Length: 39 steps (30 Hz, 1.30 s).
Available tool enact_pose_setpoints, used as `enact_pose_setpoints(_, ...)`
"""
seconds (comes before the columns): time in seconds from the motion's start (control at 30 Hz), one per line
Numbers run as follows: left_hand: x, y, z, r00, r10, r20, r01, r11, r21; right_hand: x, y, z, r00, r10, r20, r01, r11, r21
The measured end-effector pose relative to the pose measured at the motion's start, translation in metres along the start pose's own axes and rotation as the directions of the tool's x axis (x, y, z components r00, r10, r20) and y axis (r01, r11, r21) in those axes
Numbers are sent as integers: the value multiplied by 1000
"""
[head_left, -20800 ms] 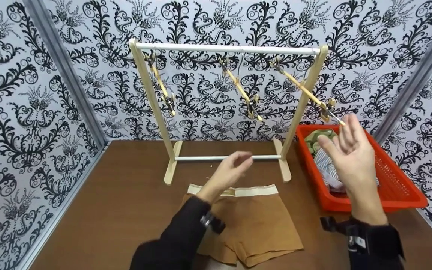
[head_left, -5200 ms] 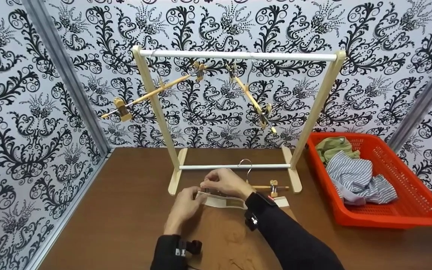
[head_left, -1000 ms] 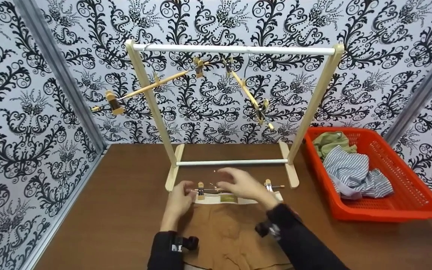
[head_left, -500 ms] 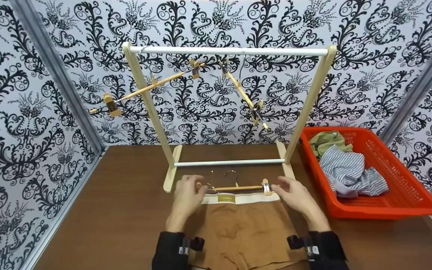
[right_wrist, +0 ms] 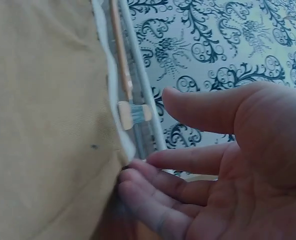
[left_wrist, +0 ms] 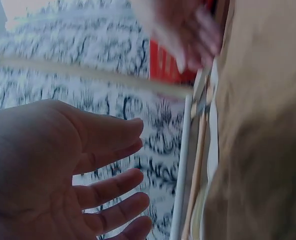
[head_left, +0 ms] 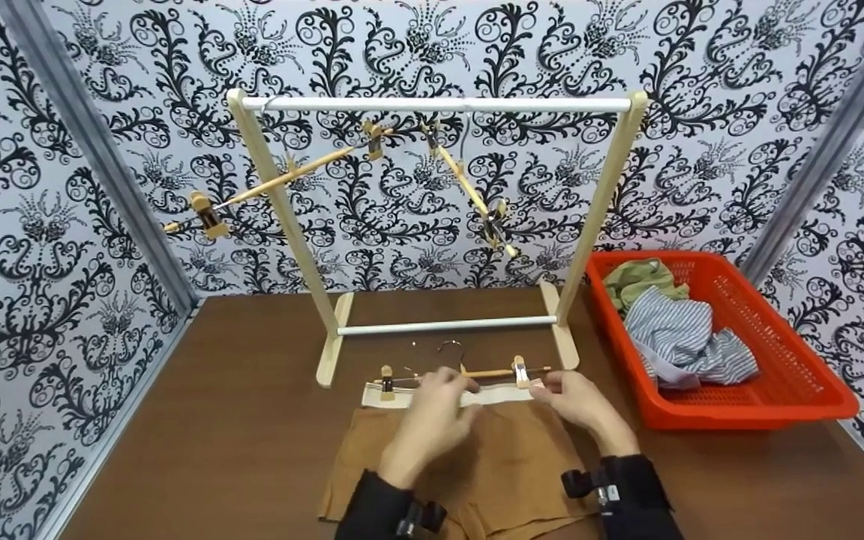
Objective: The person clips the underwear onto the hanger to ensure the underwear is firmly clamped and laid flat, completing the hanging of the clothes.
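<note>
Brown tabletop (head_left: 237, 427) bears shorts (head_left: 514, 454), left hand (head_left: 432, 420) above, fingers extended

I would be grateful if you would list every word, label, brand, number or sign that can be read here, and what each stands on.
No text can be read.
Yellowish patch on the waistband of the brown shorts: too blurred to read.
Small white tag on the right wristband: too small to read.

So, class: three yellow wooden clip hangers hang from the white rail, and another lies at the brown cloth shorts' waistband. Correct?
Not three: the head view shows two wooden clip hangers hanging from the white rail, another hanger lying at the shorts' waistband.
</note>
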State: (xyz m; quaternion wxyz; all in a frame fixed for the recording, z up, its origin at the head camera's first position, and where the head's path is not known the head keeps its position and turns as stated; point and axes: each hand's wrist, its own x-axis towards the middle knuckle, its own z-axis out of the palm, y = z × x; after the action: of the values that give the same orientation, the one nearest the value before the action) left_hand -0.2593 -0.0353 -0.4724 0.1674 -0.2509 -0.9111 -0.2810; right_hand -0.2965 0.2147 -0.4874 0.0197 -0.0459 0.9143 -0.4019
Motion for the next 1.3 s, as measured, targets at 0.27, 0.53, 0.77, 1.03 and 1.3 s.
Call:
enact_pose_setpoints(0.27, -6, 22, 18, 970, -27, 242, -12, 987, 158, 7, 14, 5, 1000, -8, 18, 4, 980, 200)
enact_pose_setpoints(0.53, -11, 25, 29, 872, -128, 472, -26, 952, 305, 10, 25, 8, 997, -34, 72, 9, 945, 327)
enact_pose_setpoints(0.77, -13, 28, 30, 878, -125, 462, -33, 947, 318, 7, 22, 8, 994, 12, 113, -52, 935, 352)
enact_pose_setpoints(1.03, 16, 50, 23, 929, 73, 363, -141, 976, 164, 14, 27, 3, 996, 9, 89, -36, 952, 304)
enact_pose_setpoints(1.3, 69, 53, 38, 926, -16, 377, -82, 967, 242, 12, 21, 5, 992, -62, 106, 30, 960, 278)
